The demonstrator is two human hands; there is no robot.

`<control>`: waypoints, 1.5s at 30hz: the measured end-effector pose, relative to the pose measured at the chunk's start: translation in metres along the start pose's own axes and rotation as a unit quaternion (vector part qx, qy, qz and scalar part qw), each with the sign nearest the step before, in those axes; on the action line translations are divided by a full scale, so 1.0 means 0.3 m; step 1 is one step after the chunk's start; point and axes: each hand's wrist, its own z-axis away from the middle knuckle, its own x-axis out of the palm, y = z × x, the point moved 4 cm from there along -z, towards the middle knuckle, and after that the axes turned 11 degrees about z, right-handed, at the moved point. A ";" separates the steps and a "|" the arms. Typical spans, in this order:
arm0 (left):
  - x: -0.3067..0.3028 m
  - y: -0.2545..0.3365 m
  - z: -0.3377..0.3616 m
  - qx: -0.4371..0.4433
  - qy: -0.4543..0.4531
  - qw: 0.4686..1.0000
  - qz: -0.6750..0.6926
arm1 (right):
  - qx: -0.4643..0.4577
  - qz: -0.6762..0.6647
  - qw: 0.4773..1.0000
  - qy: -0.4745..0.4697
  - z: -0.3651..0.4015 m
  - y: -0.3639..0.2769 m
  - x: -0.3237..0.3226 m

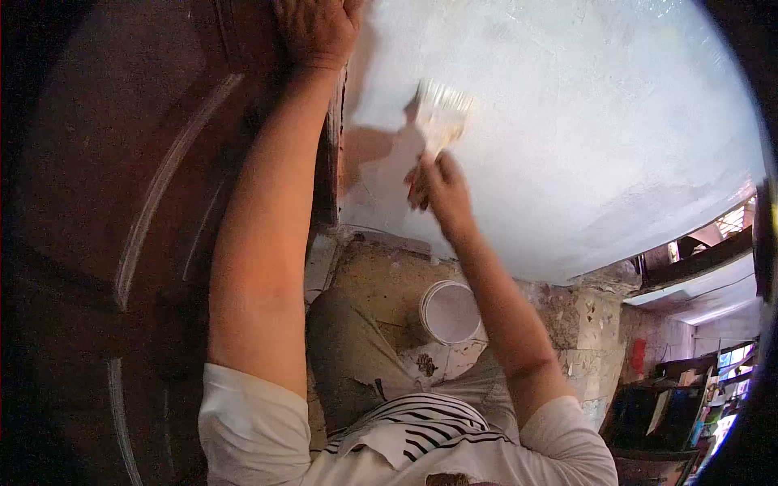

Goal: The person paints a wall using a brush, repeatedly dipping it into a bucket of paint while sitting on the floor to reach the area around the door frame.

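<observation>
On floor: bucket (422, 312), white paint (452, 314) | right hand (442, 190) grips brush (442, 117) | left hand (318, 31) open on door (121, 162)

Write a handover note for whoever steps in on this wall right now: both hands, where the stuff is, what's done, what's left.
Left hand: braced on the edge of the dark door; its fingers run out of view.
Right hand: shut on the brush, bristles up against the wall.
Bucket: on the floor below the right arm, white inside.
Done: most of the wall in view looks white.
Left: a pinkish patch beside the door edge, just left of the brush, looks bare, though part of it may be shadow.
</observation>
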 end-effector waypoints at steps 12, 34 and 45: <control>-0.011 0.010 -0.014 -0.011 -0.019 1.000 -0.006 | 0.229 -0.102 0.967 -0.049 0.144 0.383 0.130; -0.015 0.022 -0.020 0.030 0.015 0.999 0.008 | -0.184 0.116 0.976 0.004 -0.119 -0.916 -0.309; -0.012 0.016 -0.025 0.025 0.021 0.999 0.043 | 0.050 -0.045 0.996 -0.056 0.085 -0.050 -0.055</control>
